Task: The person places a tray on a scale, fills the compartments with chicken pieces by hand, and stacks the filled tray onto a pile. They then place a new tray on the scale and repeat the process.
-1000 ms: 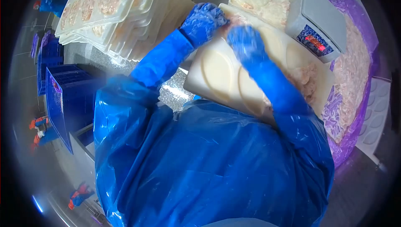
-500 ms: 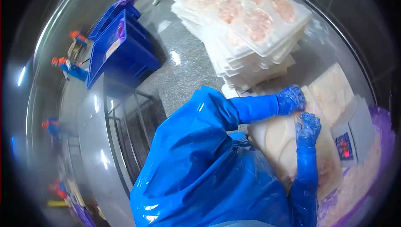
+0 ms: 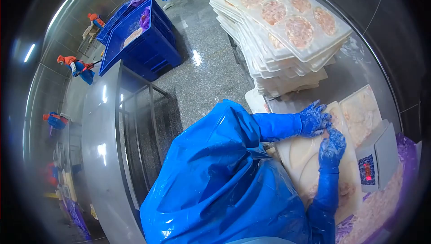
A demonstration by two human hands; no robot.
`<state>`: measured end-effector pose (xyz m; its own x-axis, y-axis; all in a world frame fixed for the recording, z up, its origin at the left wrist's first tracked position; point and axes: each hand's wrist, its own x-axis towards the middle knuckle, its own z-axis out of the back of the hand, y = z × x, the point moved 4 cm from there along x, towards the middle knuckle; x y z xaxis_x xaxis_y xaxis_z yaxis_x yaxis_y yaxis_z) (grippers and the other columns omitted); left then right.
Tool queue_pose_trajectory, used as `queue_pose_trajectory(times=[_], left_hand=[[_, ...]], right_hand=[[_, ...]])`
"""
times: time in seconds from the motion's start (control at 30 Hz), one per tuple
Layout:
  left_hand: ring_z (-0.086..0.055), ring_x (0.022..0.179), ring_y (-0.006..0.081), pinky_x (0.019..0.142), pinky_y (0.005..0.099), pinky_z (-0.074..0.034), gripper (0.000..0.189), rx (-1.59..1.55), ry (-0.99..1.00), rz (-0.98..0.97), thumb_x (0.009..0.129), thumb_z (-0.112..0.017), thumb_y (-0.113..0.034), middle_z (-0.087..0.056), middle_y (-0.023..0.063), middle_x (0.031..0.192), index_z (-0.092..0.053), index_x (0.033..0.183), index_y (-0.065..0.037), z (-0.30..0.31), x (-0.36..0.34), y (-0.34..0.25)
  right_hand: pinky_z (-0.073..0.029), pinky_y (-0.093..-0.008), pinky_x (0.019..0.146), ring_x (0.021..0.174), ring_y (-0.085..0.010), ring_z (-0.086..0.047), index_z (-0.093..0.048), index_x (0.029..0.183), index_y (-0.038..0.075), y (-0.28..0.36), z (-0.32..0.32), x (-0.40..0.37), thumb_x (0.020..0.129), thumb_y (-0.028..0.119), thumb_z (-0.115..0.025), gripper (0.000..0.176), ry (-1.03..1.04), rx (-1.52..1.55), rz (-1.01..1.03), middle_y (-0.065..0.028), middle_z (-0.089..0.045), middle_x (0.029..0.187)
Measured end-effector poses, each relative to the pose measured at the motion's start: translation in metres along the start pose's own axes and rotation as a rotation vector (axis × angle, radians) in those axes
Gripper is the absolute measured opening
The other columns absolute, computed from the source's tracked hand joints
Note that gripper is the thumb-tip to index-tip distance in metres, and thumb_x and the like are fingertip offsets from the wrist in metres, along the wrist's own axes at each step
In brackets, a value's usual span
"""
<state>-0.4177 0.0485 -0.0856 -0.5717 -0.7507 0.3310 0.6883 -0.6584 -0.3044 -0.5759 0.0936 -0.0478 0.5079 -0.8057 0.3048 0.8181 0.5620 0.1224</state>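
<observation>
My two blue-gloved hands, wet and smeared with pale residue, are close together over a white tray (image 3: 292, 150) with round hollows. My left hand (image 3: 314, 117) is at the tray's far end, its fingers spread and bent downward. Right beside it, my right hand (image 3: 333, 147) has its fingers curled in. A bit of pink minced meat (image 3: 326, 134) shows between the hands, mostly hidden by the fingers. More minced meat (image 3: 346, 193) lies in the tray's near end, partly behind my right forearm.
A scale (image 3: 368, 172) with a red display stands beyond the tray, near a mass of minced meat (image 3: 377, 208) on purple film. Stacked trays of round patties (image 3: 296, 33) stand at the upper right. Blue bins (image 3: 148, 42), a steel table (image 3: 103, 145) and several co-workers are at left.
My hands have come closer together, and my left fingers have spread from a more curled shape. The whole view has shifted slightly, with the tray stack appearing further right.
</observation>
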Motion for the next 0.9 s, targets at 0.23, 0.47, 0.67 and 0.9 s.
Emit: queue_pose_trajectory(times=[0.23, 0.47, 0.67, 0.9], left_hand=[[-0.023, 0.145, 0.0455, 0.116, 0.0681, -0.01, 0.056, 0.025, -0.065, -0.032, 0.091, -0.054, -0.04, -0.038, 0.0117, 0.155, -0.053, 0.141, -0.017, -0.011, -0.001, 0.001], [-0.015, 0.149, 0.0446, 0.118, 0.0634, -0.004, 0.079, -0.086, -0.167, 0.134, 0.084, -0.062, -0.041, -0.022, 0.0251, 0.159, -0.037, 0.15, -0.006, -0.041, 0.039, -0.031], [-0.017, 0.148, 0.044, 0.118, 0.0644, -0.002, 0.081, -0.284, -0.215, 0.06, 0.084, -0.062, -0.044, -0.023, 0.0251, 0.159, -0.036, 0.151, -0.007, -0.034, 0.035, -0.098], [-0.021, 0.148, 0.0395, 0.119, 0.0561, -0.013, 0.067, 0.199, -0.208, -0.009, 0.091, -0.058, -0.042, -0.031, 0.0186, 0.158, -0.042, 0.15, -0.014, -0.061, 0.029, -0.043]], right_hand=[[-0.027, -0.0521, 0.115, 0.134, -0.0386, -0.044, -0.048, 0.14, -0.002, 0.036, 0.003, -0.053, 0.091, 0.014, -0.06, 0.053, 0.029, 0.133, 0.003, -0.02, -0.049, 0.144], [-0.03, -0.0487, 0.114, 0.134, -0.0356, -0.045, -0.053, 0.134, -0.004, 0.007, 0.013, -0.086, 0.096, 0.015, -0.055, 0.042, 0.065, 0.351, 0.021, -0.0198, -0.052, 0.142], [-0.04, -0.0355, 0.108, 0.125, -0.0277, -0.055, -0.054, 0.134, -0.001, -0.12, 0.059, -0.209, 0.105, 0.027, -0.04, 0.043, -0.073, 0.546, -0.433, -0.0161, -0.058, 0.136], [-0.044, -0.0346, 0.105, 0.125, -0.0232, -0.055, -0.033, 0.152, 0.005, -0.195, 0.048, -0.279, 0.108, 0.031, -0.03, 0.051, 0.559, -0.287, -0.875, -0.0144, -0.046, 0.148]])
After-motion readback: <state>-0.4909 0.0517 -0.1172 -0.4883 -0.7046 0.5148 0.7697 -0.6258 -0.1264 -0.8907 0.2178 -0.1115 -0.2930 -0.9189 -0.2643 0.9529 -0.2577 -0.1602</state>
